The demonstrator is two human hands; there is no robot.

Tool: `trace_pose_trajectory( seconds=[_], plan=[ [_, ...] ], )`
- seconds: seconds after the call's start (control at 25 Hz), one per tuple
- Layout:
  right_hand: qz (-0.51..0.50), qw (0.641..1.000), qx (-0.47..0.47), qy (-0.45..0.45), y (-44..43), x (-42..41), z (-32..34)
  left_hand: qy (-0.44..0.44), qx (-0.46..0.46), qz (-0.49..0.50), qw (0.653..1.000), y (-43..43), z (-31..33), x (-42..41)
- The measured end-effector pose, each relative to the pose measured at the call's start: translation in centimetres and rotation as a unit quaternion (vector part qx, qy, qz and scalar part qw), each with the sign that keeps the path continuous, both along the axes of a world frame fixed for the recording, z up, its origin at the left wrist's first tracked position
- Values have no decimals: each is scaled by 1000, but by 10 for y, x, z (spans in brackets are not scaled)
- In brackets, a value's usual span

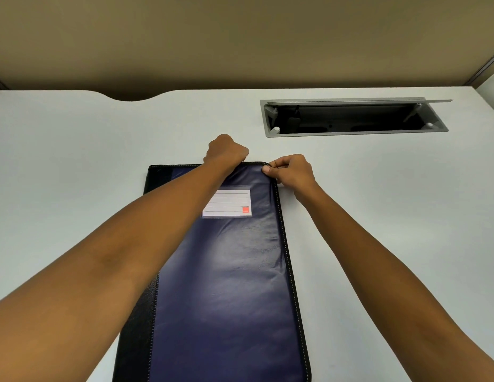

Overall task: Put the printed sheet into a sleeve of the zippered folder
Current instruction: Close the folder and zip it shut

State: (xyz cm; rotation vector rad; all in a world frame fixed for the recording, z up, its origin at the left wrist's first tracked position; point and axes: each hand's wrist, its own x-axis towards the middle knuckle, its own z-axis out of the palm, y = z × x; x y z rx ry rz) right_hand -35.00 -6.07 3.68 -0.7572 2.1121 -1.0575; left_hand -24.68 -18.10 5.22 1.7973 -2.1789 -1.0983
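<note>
Both hands worked the closed zippered folder's (226, 285) far edge.
Left hand (226, 151) was clenched there; right hand (291, 172) pinched the far-right corner. Steadying that corner should ease unzipping.

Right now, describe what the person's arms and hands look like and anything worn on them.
Both forearms are bare with no sleeves in view. The left hand and right hand wear no gloves; no rings, watch or bracelet are visible. The fingernails that show look short and unpainted.
</note>
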Motion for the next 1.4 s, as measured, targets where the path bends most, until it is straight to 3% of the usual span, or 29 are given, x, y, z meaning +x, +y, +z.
trace_pose_trajectory(
  seconds=[0.44,0.92,1.16,1.4],
  plan=[
    [-11,1000,-14,0,-7,9,-1,-131,10,-27,991,-8,10,24],
    [-42,999,24,-10,-16,12,-2,-113,-24,-16,993,0,4,17],
    [-29,998,37,36,-18,14,-2,-123,-109,-27,986,7,5,-2],
    [-25,997,35,60,-18,17,-3,-105,-102,-31,989,4,-2,-2]
  ],
)
